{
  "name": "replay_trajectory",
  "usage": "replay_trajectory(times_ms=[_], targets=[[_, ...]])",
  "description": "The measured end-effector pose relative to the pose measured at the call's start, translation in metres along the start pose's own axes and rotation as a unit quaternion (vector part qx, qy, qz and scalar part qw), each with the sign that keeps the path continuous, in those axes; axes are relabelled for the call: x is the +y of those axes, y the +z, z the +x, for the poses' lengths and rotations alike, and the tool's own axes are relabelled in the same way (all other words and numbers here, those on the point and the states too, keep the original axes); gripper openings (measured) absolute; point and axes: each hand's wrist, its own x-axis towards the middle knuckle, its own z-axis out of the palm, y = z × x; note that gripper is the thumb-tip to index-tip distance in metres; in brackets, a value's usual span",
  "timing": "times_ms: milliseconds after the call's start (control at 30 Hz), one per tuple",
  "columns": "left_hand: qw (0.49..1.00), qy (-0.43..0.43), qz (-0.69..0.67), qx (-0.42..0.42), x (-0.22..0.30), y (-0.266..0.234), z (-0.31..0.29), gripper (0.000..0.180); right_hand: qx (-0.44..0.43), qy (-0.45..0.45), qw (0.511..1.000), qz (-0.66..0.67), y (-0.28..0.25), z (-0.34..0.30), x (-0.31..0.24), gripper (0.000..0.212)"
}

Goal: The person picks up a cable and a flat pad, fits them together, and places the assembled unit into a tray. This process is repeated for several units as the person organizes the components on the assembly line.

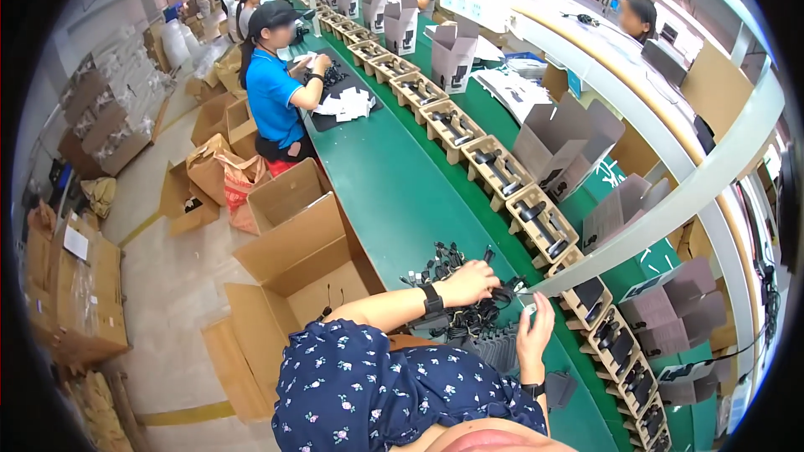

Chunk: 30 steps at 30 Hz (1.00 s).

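My left hand [471, 284], with a dark band at its wrist, is over a heap of black cables [471, 321] on the green bench. Its fingers are closed on a black cable [503, 292] at the heap's right side. To the right, my right hand [534, 339] is raised, thumb and fingers pinching a small whitish piece [530, 308], too small to name. Below the heap lie grey flat pieces [499, 347], partly hidden by the cables and my body. More cable ends [441, 261] spread out beyond my left hand.
Moulded brown trays [543, 222] holding black parts run in a line along the green bench [381, 172]. Printed cartons [569, 146] stand open behind them. A slanted white post [645, 226] crosses close on the right. Open cardboard boxes [293, 268] stand left; a blue-shirted co-worker [275, 100] works farther along.
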Motion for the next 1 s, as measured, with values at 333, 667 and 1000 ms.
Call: replay_trajectory(times_ms=[333, 667, 1000], targets=[[0.966, -0.047, -0.188, -0.174, 0.049, -0.046, -0.012, 0.038, -0.385, 0.006, 0.916, -0.108, -0.005, -0.004, -0.043, 0.027], [0.787, -0.122, -0.603, -0.048, 0.082, -0.003, -0.013, 0.093, 0.02, 0.174, 0.901, 0.396, 0.004, -0.026, -0.034, 0.02], [0.721, -0.105, -0.58, -0.364, 0.032, 0.025, -0.038, 0.023, 0.056, 0.312, 0.789, 0.526, -0.034, -0.02, -0.041, 0.024]])
